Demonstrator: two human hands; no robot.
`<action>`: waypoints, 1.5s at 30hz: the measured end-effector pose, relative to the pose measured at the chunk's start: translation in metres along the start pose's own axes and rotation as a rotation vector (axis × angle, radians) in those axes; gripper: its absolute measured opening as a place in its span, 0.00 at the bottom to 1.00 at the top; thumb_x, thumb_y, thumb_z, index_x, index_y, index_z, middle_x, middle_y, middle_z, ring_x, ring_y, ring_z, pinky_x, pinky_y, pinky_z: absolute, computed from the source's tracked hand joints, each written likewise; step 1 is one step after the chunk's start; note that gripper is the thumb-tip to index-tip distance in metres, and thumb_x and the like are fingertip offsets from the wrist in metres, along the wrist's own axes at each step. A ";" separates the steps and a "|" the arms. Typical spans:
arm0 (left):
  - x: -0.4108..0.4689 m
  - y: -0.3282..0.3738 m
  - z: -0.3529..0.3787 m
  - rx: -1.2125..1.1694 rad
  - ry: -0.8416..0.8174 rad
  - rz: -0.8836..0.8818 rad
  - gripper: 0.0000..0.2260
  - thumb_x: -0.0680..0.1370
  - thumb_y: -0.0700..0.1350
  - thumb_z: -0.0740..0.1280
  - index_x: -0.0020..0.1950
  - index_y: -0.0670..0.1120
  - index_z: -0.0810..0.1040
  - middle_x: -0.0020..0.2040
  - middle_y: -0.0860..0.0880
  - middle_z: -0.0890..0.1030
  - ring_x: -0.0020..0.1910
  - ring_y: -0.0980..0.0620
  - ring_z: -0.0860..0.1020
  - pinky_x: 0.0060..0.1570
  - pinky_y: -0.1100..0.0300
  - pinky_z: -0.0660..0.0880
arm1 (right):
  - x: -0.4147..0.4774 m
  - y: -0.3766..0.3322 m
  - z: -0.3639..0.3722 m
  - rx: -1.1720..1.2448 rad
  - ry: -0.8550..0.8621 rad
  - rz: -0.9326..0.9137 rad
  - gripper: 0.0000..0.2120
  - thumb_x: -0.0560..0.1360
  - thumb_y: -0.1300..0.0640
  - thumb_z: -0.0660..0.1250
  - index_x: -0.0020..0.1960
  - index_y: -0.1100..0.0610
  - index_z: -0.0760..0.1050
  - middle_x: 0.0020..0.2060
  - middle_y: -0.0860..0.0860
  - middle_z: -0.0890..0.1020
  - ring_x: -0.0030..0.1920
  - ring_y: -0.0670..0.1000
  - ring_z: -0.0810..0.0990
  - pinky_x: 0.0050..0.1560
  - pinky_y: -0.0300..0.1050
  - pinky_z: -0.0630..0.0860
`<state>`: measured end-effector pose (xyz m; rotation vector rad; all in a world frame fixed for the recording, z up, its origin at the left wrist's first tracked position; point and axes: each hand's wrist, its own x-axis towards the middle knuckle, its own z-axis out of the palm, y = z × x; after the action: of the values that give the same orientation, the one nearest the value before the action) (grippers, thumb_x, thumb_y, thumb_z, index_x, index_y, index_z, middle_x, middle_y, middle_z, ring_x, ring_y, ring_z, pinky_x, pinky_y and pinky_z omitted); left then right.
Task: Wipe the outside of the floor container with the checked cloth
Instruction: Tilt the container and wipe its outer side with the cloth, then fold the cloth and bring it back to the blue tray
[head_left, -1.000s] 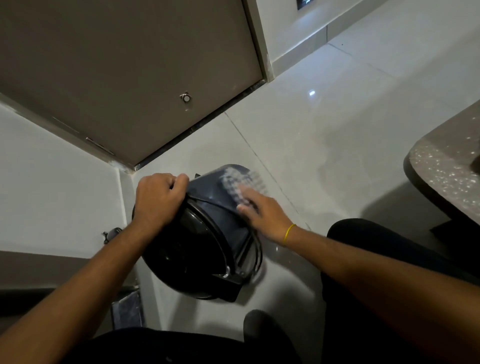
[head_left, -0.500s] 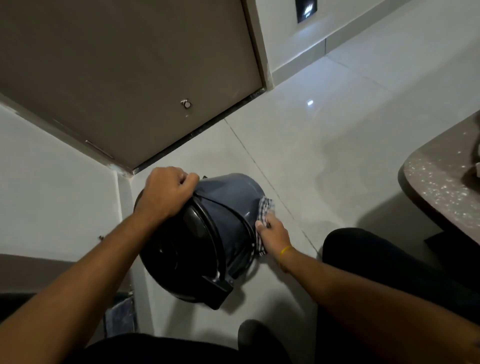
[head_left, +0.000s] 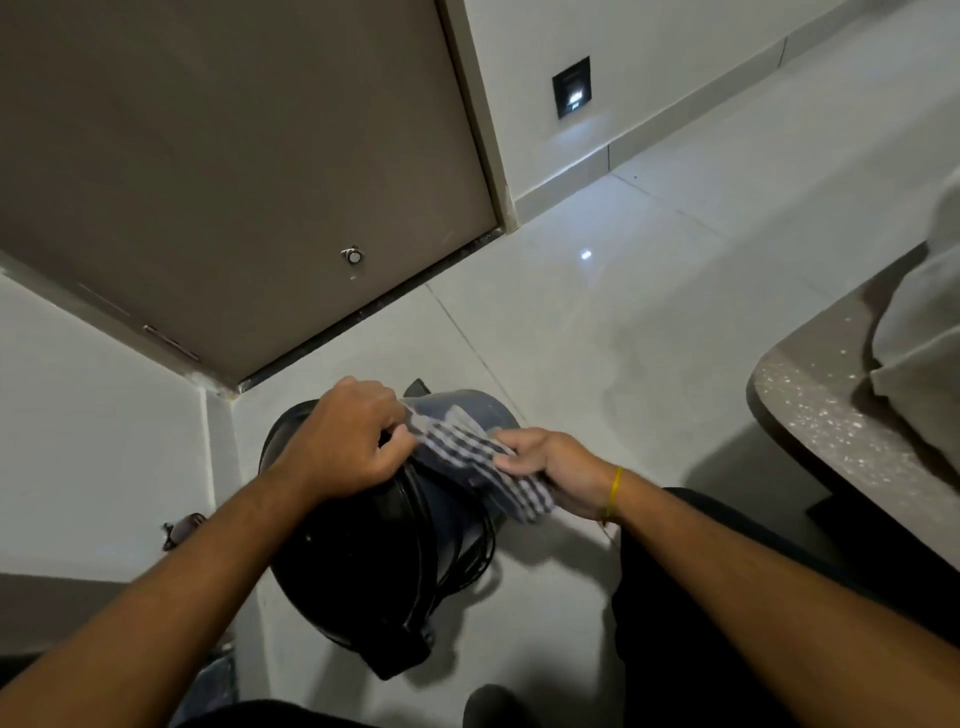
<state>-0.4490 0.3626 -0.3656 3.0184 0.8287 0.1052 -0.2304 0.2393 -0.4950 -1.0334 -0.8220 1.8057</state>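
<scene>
The floor container (head_left: 457, 525) is tipped over on the tiled floor (head_left: 597, 332) near the door's corner, gripped at its rim by the left hand (head_left: 345, 436), while the checked cloth (head_left: 483, 462), stretched across its upper side, is pinched by the right hand (head_left: 556, 467), so that's the nearer one.

This looked like a room inside a home. There was a shiny white tiled floor (head_left: 649, 322), a big brown door (head_left: 234, 171) with a small door stopper (head_left: 354, 255), and white walls with a little night light (head_left: 571, 87) set low down. A speckled stone counter (head_left: 831, 415) stuck out on one side.
</scene>
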 end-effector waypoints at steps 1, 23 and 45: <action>-0.001 0.001 0.000 -0.006 -0.015 0.040 0.14 0.73 0.50 0.60 0.30 0.47 0.64 0.28 0.51 0.67 0.30 0.51 0.66 0.39 0.55 0.63 | -0.006 -0.001 -0.010 -0.076 -0.029 0.077 0.09 0.75 0.63 0.68 0.53 0.62 0.83 0.47 0.58 0.87 0.46 0.54 0.87 0.50 0.45 0.82; 0.188 0.095 -0.059 -0.647 -0.101 -0.042 0.12 0.81 0.51 0.71 0.44 0.44 0.82 0.40 0.47 0.88 0.42 0.49 0.87 0.47 0.52 0.82 | -0.064 -0.339 -0.031 -1.548 0.095 0.167 0.11 0.72 0.62 0.69 0.49 0.46 0.78 0.41 0.43 0.88 0.43 0.48 0.84 0.47 0.46 0.81; 0.264 0.367 -0.413 -0.593 0.424 0.094 0.13 0.76 0.35 0.68 0.60 0.43 0.83 0.51 0.45 0.87 0.43 0.44 0.84 0.47 0.53 0.79 | -0.431 -0.585 -0.020 -1.492 0.825 -0.158 0.18 0.63 0.65 0.59 0.50 0.56 0.80 0.40 0.54 0.86 0.41 0.61 0.83 0.43 0.54 0.79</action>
<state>-0.0635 0.1778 0.0733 2.4884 0.5337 0.8488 0.1157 0.0835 0.1248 -2.2594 -1.5908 0.2165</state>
